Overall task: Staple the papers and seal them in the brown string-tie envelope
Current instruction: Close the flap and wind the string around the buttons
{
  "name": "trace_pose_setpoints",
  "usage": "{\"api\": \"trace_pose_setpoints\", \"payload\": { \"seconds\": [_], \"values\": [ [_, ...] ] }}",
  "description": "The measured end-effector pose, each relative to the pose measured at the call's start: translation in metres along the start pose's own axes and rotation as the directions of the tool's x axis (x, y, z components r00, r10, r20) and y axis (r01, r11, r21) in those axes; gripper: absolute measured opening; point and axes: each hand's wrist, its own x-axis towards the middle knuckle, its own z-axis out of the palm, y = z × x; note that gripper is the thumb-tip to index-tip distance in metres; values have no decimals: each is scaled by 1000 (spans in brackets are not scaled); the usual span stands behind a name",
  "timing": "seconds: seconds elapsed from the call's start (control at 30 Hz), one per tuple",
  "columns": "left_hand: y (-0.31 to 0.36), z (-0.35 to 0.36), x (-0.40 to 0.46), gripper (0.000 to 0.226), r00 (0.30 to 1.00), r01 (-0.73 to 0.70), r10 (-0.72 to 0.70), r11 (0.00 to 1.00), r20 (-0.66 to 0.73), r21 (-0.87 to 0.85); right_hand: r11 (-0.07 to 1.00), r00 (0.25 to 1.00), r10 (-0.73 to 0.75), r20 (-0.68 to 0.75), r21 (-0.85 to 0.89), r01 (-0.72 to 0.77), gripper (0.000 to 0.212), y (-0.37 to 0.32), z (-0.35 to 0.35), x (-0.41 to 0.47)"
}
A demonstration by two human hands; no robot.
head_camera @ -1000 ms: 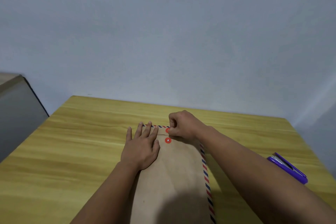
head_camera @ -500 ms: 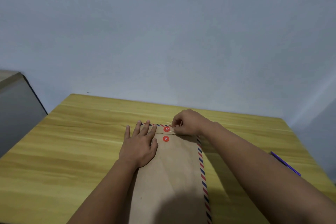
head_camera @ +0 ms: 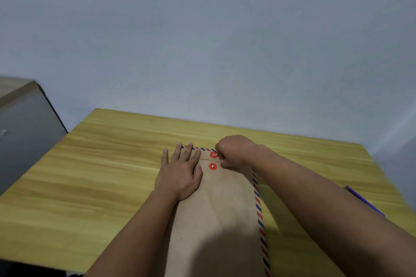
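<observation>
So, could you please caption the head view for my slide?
Left hand flattens the envelope while right hand works at its top button.

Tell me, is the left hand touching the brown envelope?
Touching. The head view shows the left hand lying flat, palm down, on the brown envelope, fingers spread beside the red buttons.

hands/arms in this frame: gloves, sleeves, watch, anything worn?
Nothing worn that shows. The left hand and right hand are bare: no gloves, and no rings visible on the fingers in view. Both forearms are uncovered right to the bottom edge of the frame, with no sleeve cuff, watch, strap, wristband or marker on either wrist.
</observation>
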Motion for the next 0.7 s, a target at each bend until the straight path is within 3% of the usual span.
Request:
{"api": "trace_pose_setpoints", "payload": {
  "seconds": [0.2, 0.37, 0.53, 0.7],
  "values": [
    [0, 0, -1, 61, 1000, -2, 2, 1000, -8, 0, 964, 989, 4, -146, 265, 35, 31, -2, 9, 0],
    [0, 1, 0, 61, 1000, -3, 3, 1000, -9, 8, 867, 960, 145, -240, 498, -6, 16, -3, 10, -3],
    [2, 0, 1, 62, 1000, 2, -2, 1000, 3, 17, 689, 935, 288, -205, 723, -54, 19, 4, 15, -3],
    [3, -1, 0, 62, 1000, 8, -8, 1000, 3, 21, 602, 936, 309, -167, 797, -57, 20, 0, 20, -4]
  ]
}}
